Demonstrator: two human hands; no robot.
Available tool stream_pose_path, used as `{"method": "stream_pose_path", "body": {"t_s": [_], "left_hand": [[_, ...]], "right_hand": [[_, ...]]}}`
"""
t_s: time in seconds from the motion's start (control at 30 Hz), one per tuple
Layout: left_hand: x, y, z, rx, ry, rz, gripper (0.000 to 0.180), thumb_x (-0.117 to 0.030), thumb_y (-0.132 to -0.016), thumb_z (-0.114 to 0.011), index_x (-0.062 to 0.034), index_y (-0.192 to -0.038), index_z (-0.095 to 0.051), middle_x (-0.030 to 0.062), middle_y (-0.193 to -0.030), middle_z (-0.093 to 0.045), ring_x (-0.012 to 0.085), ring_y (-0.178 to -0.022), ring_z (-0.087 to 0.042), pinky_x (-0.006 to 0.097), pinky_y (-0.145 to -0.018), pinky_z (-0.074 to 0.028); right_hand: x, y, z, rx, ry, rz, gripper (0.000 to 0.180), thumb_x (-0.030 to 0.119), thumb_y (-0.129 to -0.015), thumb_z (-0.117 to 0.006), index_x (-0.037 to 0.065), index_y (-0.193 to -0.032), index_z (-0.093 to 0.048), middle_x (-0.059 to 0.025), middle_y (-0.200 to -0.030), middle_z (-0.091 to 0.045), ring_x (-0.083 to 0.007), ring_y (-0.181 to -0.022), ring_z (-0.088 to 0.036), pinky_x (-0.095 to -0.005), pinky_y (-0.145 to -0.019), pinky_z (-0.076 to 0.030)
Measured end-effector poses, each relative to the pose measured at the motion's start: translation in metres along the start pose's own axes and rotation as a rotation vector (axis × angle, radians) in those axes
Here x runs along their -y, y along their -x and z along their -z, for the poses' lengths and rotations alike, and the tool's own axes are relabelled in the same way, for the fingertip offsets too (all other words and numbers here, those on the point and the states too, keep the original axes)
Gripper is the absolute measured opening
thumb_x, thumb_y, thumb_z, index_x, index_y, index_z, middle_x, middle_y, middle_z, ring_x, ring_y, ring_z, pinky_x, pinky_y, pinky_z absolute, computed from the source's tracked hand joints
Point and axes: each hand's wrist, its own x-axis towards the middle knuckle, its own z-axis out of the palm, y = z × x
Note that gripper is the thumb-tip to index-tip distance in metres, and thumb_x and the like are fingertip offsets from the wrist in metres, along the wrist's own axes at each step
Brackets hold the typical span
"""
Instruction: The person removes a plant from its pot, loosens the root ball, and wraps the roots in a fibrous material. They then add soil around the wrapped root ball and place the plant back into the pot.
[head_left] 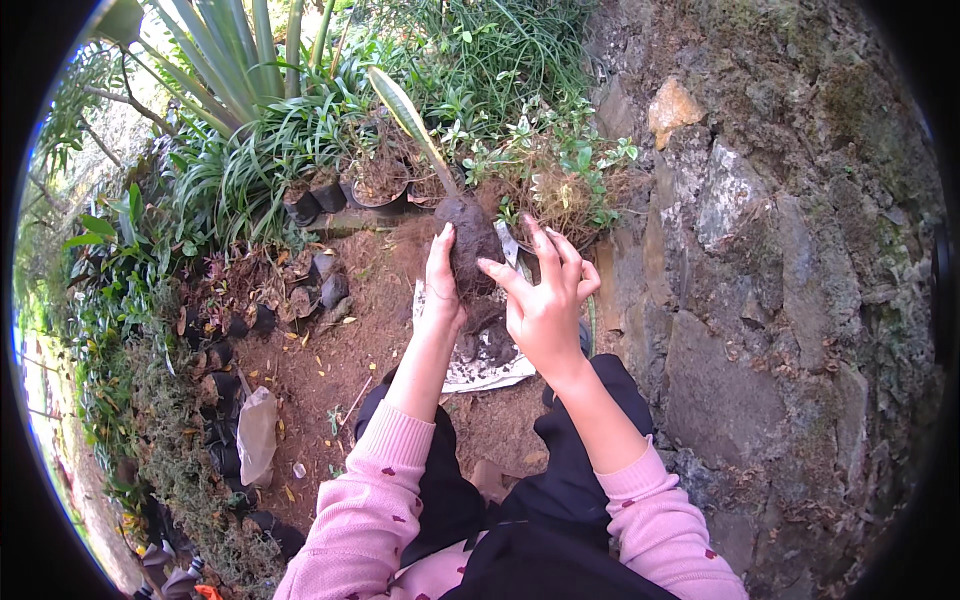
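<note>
A snake plant (408,115) with one upright, yellow-edged leaf stands out of a dark, moist root ball (472,240). My left hand (441,280) is closed around the left side of this root ball and holds it up before me. On its right side, my right hand (545,305) touches the soil with one fingertip; the other fingers are spread and soil-stained. Below the plant lies a white sheet or sack (490,374), with dark loose soil (487,338) on it. Part of the sheet is hidden behind my hands and the root ball.
A rough stone wall (735,380) rises close on my right. Potted plants (378,185) and leafy growth stand ahead. Along the left are several black plant bags (222,455) and a pale plastic bag (257,437) on brown earth (310,375). My knees frame the ground below.
</note>
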Motion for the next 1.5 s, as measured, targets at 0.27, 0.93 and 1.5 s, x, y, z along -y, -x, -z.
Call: {"method": "stream_pose_path", "body": {"t_s": [0.27,0.93,1.5], "left_hand": [[0.005,-0.008,0.013,-0.089,-0.173,-0.042,0.050,-0.045,-0.092,-0.043,-0.0061,-0.123,-0.051,0.0101,-0.114,-0.060,0.0223,-0.103,-0.059,0.038,-0.089,-0.047],[-0.010,0.011,-0.019,-0.064,-0.091,0.074,0.058,-0.052,-0.091,-0.038,-0.0088,-0.128,-0.047,0.0111,-0.121,-0.056,0.0254,-0.110,-0.056,0.042,-0.094,-0.044],[-0.024,0.037,-0.014,0.329,-0.303,-0.317,0.083,-0.037,-0.080,-0.050,-0.0054,-0.147,-0.014,0.0106,-0.146,-0.027,0.0237,-0.136,-0.026,0.037,-0.112,-0.020]], "right_hand": [[-0.001,0.004,-0.005,-0.013,-0.073,-0.046,0.032,0.007,-0.069,-0.066,0.028,-0.092,-0.074,-0.0035,-0.136,-0.046,-0.0262,-0.121,-0.040,-0.0429,-0.095,-0.024],[-0.019,-0.002,-0.007,0.018,-0.125,-0.090,0.052,-0.002,-0.068,-0.058,0.019,-0.116,-0.063,-0.0109,-0.128,-0.050,-0.0279,-0.117,-0.045,-0.0397,-0.096,-0.029],[0.001,-0.004,-0.008,-0.068,-0.309,-0.218,0.085,0.025,-0.057,-0.083,-0.001,-0.129,-0.046,-0.0195,-0.125,-0.050,-0.0313,-0.113,-0.050,-0.0403,-0.097,-0.032]]}}
